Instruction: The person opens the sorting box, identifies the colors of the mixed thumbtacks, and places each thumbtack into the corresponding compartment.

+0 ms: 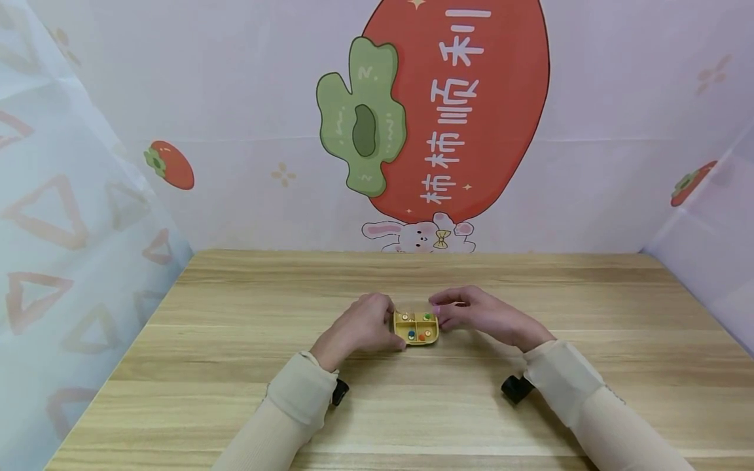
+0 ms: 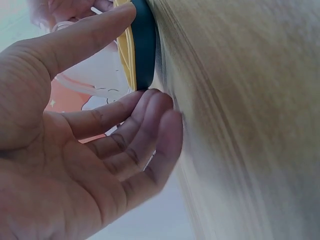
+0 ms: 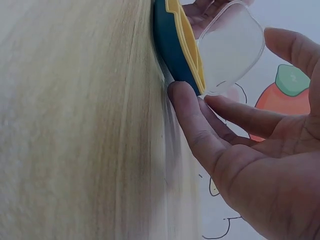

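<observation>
A small pill box point(image 1: 416, 323) with a yellow divided tray lies on the table; small white, green, blue and orange pieces sit in its compartments. Its outer shell point(image 2: 144, 45) is dark teal. The clear lid point(image 3: 232, 50) stands raised at the far side. My left hand point(image 1: 366, 324) grips the box's left end, thumb on the near side and fingers behind. At the right end is my right hand point(image 1: 480, 317). Its thumb point(image 3: 295, 47) is at the lid's edge, and its fingertips point(image 3: 184, 95) touch the end of the box.
The wooden table point(image 1: 235, 405) spreads out around the box on all sides. Behind it hangs a printed cloth point(image 1: 247, 98) with a large red persimmon and a rabbit. Dark wrist devices point(image 1: 517, 389) sit below both cuffs.
</observation>
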A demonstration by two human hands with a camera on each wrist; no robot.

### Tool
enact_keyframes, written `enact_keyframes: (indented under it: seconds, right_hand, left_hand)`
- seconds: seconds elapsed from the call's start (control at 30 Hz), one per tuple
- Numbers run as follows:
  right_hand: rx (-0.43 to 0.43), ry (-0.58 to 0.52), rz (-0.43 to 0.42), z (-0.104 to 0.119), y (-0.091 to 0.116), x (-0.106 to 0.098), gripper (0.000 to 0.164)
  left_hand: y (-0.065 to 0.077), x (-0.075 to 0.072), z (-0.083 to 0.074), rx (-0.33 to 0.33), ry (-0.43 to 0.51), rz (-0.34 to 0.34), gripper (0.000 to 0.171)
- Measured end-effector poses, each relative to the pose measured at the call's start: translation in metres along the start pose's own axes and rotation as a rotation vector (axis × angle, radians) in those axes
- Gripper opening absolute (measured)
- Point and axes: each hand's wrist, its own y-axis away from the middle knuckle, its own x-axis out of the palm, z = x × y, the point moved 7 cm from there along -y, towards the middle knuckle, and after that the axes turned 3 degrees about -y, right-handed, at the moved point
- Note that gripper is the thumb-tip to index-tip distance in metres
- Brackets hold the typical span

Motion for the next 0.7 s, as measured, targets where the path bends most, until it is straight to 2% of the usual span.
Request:
enact_keyframes:
  seconds: [0.27, 0.53, 0.7]
  right_hand:
    - [-0.015, 0.004, 0.005, -0.0008, 0.0, 0.0003, 0.06]
    - [-0.054, -0.016, 0.008, 0.0003, -0.0018, 0.0045, 0.062]
    - [-0.091, 0.012, 0.001, 0.0035, -0.0023, 0.008, 0.062]
  left_hand:
    - [0.0005, 0.0016, -0.0018, 0.041, 0.052, 0.016, 0.046]
    - [-0.0001, 0.0026, -0.0028, 0.034, 0.12, 0.024, 0.042]
    - [-0.0003, 0.0021, -0.0032, 0.039, 0.128, 0.023, 0.042]
